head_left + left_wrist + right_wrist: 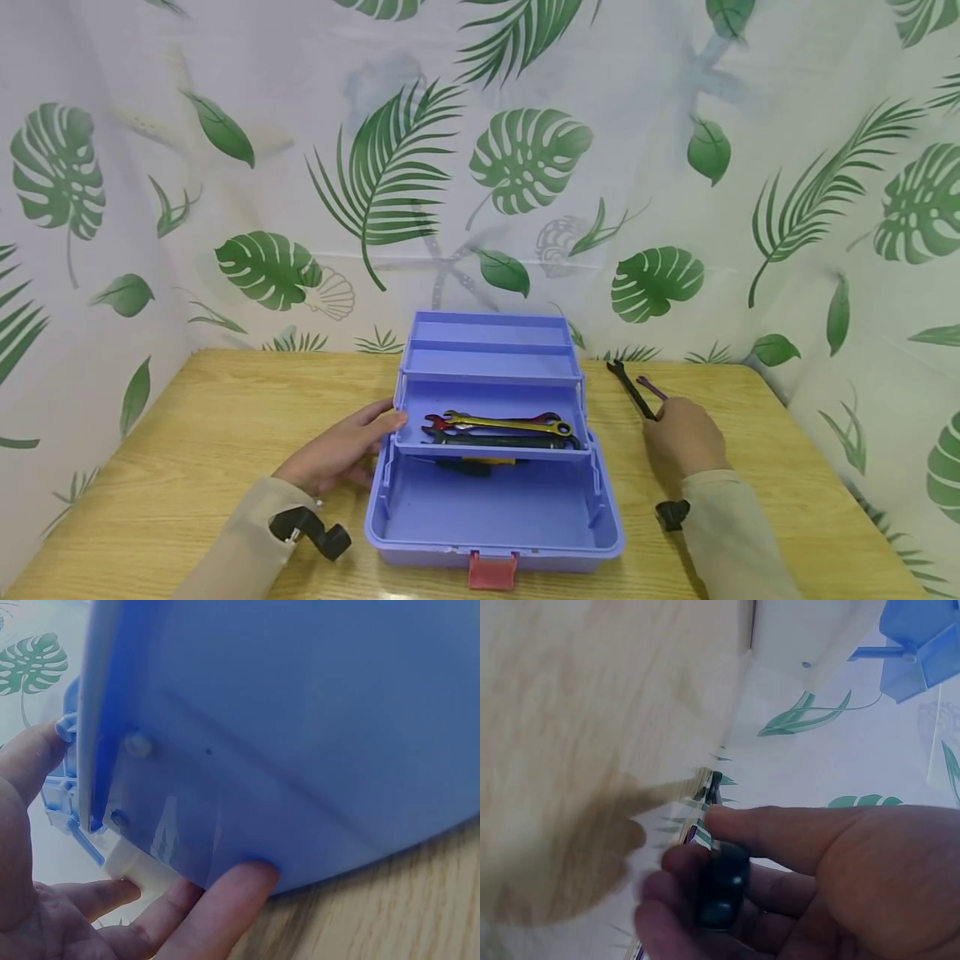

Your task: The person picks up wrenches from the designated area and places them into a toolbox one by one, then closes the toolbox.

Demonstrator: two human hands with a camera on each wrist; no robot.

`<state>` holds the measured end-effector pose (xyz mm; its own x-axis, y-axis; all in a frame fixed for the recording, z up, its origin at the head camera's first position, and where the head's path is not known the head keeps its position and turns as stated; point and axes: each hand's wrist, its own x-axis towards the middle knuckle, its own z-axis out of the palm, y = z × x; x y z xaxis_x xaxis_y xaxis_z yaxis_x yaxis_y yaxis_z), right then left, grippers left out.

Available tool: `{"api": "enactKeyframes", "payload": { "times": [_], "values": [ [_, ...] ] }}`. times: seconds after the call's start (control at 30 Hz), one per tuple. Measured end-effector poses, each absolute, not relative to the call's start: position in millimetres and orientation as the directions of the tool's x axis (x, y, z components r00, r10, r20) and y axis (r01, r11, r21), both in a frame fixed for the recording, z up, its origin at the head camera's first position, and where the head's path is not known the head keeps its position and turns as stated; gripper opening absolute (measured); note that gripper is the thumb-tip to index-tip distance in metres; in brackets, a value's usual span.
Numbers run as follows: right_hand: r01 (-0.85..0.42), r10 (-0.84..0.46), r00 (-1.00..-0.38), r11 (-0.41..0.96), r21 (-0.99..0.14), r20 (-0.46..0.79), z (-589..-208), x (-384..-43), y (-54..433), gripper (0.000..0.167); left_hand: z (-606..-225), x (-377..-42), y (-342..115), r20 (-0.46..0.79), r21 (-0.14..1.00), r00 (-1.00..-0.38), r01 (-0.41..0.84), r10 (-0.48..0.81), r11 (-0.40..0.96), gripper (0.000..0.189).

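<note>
A blue-violet toolbox (495,508) stands with its tiers raised. My left hand (341,450) holds it at its left side, the thumb on the tray's edge. In the left wrist view, fingertips (247,881) of that hand rest against the box's outer wall. Off to the right, my right hand (686,433) grips a black wrench (630,387), its far end pointing at the wall. The wrench's dark near end (721,892) shows among the curled fingers in the right wrist view. A purple wrench (651,387) juts out beside it, partly hidden by the hand.
In the toolbox's lower tray lie a yellow wrench (510,423), a red wrench (433,422) and a dark wrench (495,440). Black and yellow tools (468,467) show beneath that tray. A pink latch (492,572) hangs at the front. Leaf-patterned cloth (525,275) borders the wooden table (247,417).
</note>
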<state>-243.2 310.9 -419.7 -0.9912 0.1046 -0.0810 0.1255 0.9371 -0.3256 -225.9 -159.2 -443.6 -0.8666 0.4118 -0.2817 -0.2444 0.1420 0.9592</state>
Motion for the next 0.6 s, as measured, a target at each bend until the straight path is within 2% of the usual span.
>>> {"api": "enactKeyframes", "payload": {
  "times": [0.3, 0.6],
  "values": [
    [0.091, 0.079, -0.996, 0.949, -0.303, -0.05, -414.1, -241.0, 307.9, 0.026, -443.1, -226.6, -158.9, -0.278, 0.96, -0.864, -0.243, 0.419, 0.136, 0.08],
    [0.127, 0.11, -0.991, 0.956, -0.266, -0.077, -412.4, -241.8, 306.7, 0.024, -441.9, -224.5, -159.0, -0.281, 0.959, -0.863, -0.244, 0.42, 0.141, 0.081]
  ]
}}
